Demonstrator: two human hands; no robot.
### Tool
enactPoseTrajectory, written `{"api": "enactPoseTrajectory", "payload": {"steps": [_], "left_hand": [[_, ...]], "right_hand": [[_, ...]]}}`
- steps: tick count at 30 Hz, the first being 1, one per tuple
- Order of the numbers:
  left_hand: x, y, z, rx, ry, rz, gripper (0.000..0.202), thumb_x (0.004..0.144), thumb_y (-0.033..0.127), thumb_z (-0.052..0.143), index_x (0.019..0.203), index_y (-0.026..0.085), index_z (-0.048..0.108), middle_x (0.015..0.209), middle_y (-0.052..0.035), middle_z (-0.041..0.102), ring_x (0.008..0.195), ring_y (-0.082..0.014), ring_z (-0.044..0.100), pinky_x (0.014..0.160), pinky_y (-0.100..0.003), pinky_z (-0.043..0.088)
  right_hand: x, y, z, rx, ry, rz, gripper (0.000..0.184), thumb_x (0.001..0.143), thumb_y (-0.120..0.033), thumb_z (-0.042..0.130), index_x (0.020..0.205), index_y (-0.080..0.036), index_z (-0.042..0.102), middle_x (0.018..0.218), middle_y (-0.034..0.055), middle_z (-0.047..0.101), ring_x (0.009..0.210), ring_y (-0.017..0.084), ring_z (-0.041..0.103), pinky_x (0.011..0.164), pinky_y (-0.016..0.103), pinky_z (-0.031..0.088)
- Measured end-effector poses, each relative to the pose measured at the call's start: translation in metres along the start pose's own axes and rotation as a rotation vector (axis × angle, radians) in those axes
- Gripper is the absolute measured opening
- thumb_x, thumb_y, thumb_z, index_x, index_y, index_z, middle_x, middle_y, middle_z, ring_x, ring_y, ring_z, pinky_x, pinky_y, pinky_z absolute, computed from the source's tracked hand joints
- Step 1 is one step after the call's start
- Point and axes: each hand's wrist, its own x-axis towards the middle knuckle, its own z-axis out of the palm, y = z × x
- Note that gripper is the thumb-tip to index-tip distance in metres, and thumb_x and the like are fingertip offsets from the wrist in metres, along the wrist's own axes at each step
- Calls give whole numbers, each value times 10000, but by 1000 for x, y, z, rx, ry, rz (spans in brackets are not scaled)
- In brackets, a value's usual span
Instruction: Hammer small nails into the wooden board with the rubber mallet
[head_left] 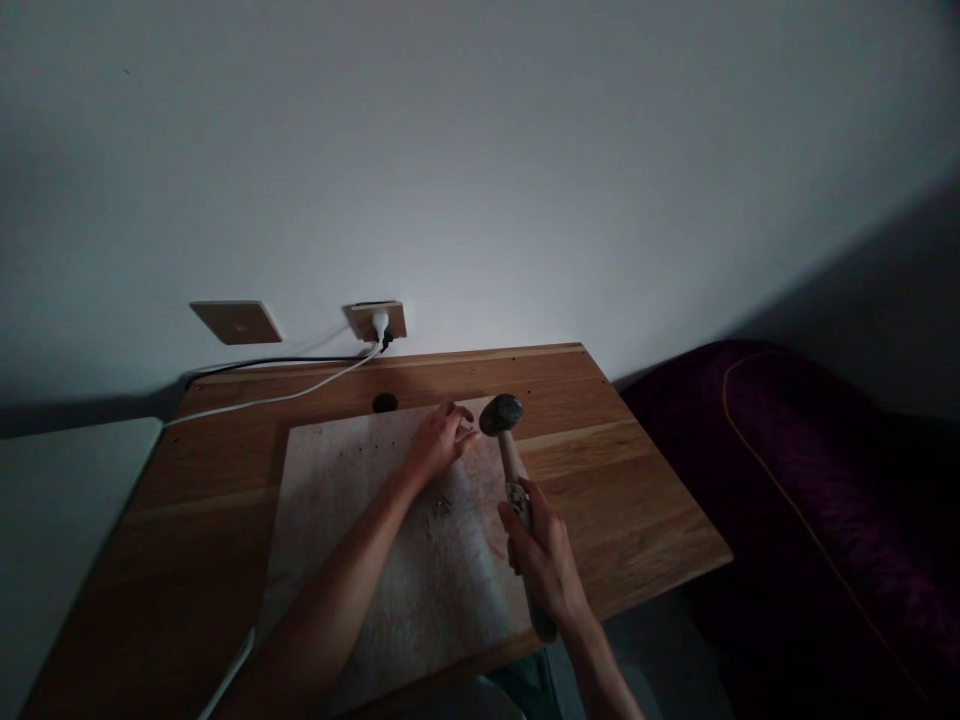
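Observation:
My right hand is wrapped round the handle of a mallet with a dark, rounded head. The mallet's head is raised beside my left hand, and its handle slants down toward the table's front edge. My left hand rests at the far part of a pale, worn board, thumb and fingers pinched together. What sits between those fingers is too small and dim to name. Several small dark holes or marks dot the board to the left, and a patch of crumbs lies near its middle.
Under the board is a wooden table with a round cable hole. Cables run along its back to a wall socket, beside a blank plate. A white panel stands left; dark purple fabric bulges at right.

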Motion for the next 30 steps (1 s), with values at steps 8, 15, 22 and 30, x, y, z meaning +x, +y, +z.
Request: {"api": "enactPoseTrajectory", "payload": {"steps": [8,15,22,30], "left_hand": [[2,-2,0,17,7,41,96,943,143,669,937,203,743,990,-63,653,902,-206,672,860,-333,552],[-1,-1,0,-29,30,43,425,863,227,795,1265,216,657,1143,-67,652,971,-218,676,943,-380,562],[-1,4,-2,2,16,-15,492,852,222,789,1308,228,606,1163,-79,626,1018,-243,674,923,-379,571],[0,-3,0,79,3,45,73,936,173,685,993,209,715,1051,-73,619,995,-231,665,926,-368,558]], "right_hand": [[1,11,-6,6,15,90,457,916,-573,555,1142,-177,584,470,-95,517,390,154,539,399,229,398],[1,-9,-3,28,-26,0,487,970,-573,547,1249,-174,572,552,-88,529,433,138,544,422,224,412],[4,-9,3,-88,-80,-24,479,993,-539,499,1282,-167,584,583,-67,565,453,149,578,442,235,435],[-2,9,-4,-16,-8,71,517,932,-606,538,1207,-173,595,500,-89,521,400,154,545,401,233,398]]}}
